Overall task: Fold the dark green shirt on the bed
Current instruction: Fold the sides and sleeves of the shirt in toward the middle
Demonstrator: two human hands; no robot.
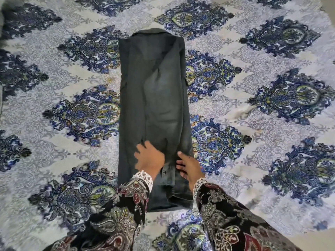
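Observation:
The dark green shirt [154, 98] lies on the bed as a long narrow strip, both sides folded inward, collar at the far end and hem nearest me. My left hand [149, 157] rests flat on the shirt's lower part, fingers spread, slightly blurred. My right hand [188, 166] lies on the shirt's lower right edge with fingers apart, next to a cuff with a metal snap [165, 172]. Neither hand visibly grips the cloth. Both wrists wear dark patterned sleeves with white lace cuffs.
The bedspread [253, 87] is pale grey-white with large blue and green floral medallions and fills the view on all sides of the shirt. A dark edge of the bed shows at the far left [1, 42].

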